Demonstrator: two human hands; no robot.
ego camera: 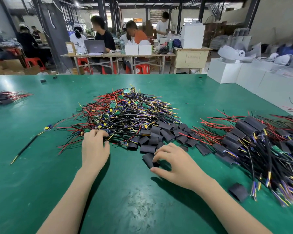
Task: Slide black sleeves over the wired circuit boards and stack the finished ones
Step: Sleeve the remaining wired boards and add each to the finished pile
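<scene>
green table (41, 174) — left hand (95, 149) in wires (125, 115), right hand (174, 161) pinching sleeve (148, 158) (black)

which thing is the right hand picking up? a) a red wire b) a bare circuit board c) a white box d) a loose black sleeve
d: the right hand pinches a loose black sleeve lying on the green table between fingers and thumb.

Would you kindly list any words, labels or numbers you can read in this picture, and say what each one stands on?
None can be read.
Yellow cabinet: a framed panel with characters, too blurred to read.
Brown carton: a white label, print too small.
Laptop: a mark on the lid, too small.
Wired circuit boards: no legible print.
</scene>
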